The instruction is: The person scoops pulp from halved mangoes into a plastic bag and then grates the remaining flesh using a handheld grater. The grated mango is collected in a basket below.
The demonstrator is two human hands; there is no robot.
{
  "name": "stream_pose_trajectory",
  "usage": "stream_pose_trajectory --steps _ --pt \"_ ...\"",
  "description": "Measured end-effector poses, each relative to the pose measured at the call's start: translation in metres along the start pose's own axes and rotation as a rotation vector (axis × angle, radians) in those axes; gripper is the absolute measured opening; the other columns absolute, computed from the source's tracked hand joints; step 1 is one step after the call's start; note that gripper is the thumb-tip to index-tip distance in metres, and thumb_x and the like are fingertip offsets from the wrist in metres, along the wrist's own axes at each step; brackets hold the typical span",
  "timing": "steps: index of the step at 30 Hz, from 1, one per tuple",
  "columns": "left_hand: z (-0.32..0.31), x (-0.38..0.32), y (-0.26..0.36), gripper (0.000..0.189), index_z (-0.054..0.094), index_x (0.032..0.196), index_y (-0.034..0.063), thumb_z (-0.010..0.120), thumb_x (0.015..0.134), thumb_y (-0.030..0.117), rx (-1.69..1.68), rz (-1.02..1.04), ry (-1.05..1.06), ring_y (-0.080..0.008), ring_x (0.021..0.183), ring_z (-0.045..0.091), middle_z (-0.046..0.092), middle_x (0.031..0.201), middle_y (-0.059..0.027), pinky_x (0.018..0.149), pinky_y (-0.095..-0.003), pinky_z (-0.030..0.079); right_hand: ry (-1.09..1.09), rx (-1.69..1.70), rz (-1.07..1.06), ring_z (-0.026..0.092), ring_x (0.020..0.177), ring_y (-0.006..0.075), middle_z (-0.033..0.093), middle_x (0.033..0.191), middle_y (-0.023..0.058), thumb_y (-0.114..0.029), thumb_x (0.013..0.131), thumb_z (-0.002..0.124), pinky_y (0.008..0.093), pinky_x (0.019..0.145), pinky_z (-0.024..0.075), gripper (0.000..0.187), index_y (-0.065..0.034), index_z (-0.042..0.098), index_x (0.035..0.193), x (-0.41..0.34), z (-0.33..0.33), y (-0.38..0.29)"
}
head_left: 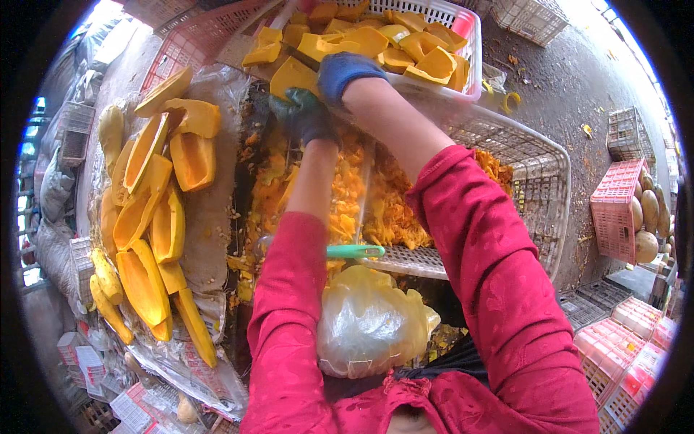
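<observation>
My left hand (303, 114), in a dark green glove, grips a peeled orange pumpkin piece (293, 78) from the near side. My right hand (349, 76), in a blue glove, is closed around the end of a dark knife (301, 56); its handle is hidden in the fist. The blade lies along the far edge of that piece. Beyond both hands, a white plastic crate (476, 59) holds many cut pumpkin chunks (423, 46). Stringy pumpkin pulp (393, 217) fills part of a larger crate (561, 163) under my forearms.
Hollowed pumpkin halves (143, 260) are piled on a sheet (209, 260) at left. A green-handled tool (355, 251) lies near a yellowish plastic bag (374, 325) before my body. At right stand a pink crate of whole pumpkins (615, 211) and stacked crates (607, 342).
</observation>
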State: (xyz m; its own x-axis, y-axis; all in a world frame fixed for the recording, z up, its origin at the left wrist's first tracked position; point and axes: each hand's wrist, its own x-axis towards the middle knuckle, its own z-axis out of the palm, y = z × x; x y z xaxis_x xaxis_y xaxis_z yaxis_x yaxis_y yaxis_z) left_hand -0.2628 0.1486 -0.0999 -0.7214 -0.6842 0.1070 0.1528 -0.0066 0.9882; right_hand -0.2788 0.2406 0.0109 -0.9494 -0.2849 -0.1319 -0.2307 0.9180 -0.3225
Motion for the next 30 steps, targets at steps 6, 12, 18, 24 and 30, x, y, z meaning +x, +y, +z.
stream_pose_trajectory --steps 6,12,18,24,30 --pt "0.015 0.026 -0.005 0.038 0.054 0.117 0.0014 0.047 0.097 0.032 1.618 0.546 -0.468 -0.0335 0.100 0.055 0.059 0.109 -0.0167 0.086 -0.0413 0.043 -0.178 0.802 -0.015 0.065 0.090 0.0165 0.068 0.100 0.0082 -0.026 0.088 0.060 0.0294 0.085 0.0486 0.030 -0.0091 0.067 0.111 0.031 0.001 0.095" --pt "-0.018 0.017 0.031 0.038 0.058 0.114 -0.0015 0.058 0.091 0.029 0.538 0.365 -0.143 -0.0358 0.092 0.061 0.065 0.094 -0.0170 0.080 -0.0386 0.049 0.600 1.123 0.289 0.056 0.055 0.0194 0.059 0.073 0.0039 -0.027 0.092 0.057 0.0334 0.044 0.0441 0.023 -0.0094 0.062 0.104 0.011 -0.004 0.116" --pt "-0.124 0.085 0.065 0.060 0.050 0.131 0.0068 0.069 0.082 0.036 0.895 0.567 0.205 -0.0416 0.110 0.057 0.048 0.133 -0.0261 0.096 -0.0461 0.046 0.445 1.503 0.167 0.056 0.053 0.0163 0.057 0.076 0.0035 -0.011 0.084 0.058 0.0273 0.042 0.0453 0.021 -0.0058 0.059 0.104 -0.108 0.005 0.072" --pt "-0.098 0.135 0.086 0.055 0.053 0.130 0.0259 0.068 0.079 0.039 1.522 0.198 -0.133 -0.0476 0.116 0.052 0.044 0.136 -0.0274 0.096 -0.0520 0.045 0.212 1.513 0.367 0.055 0.047 0.0121 0.063 0.083 0.0012 -0.025 0.093 0.062 0.0251 0.041 0.0455 0.027 -0.0062 0.061 0.111 -0.172 0.047 0.048" --pt "-0.144 0.114 0.093 0.033 0.061 0.110 0.0184 0.065 0.078 0.028 1.332 0.447 -0.271 -0.0463 0.101 0.059 0.052 0.121 -0.0246 0.084 -0.0513 0.049 0.274 1.550 0.335 0.054 0.049 0.0116 0.059 0.076 0.0014 -0.017 0.092 0.058 0.0249 0.040 0.0418 0.021 -0.0051 0.061 0.110 -0.179 0.057 0.047"
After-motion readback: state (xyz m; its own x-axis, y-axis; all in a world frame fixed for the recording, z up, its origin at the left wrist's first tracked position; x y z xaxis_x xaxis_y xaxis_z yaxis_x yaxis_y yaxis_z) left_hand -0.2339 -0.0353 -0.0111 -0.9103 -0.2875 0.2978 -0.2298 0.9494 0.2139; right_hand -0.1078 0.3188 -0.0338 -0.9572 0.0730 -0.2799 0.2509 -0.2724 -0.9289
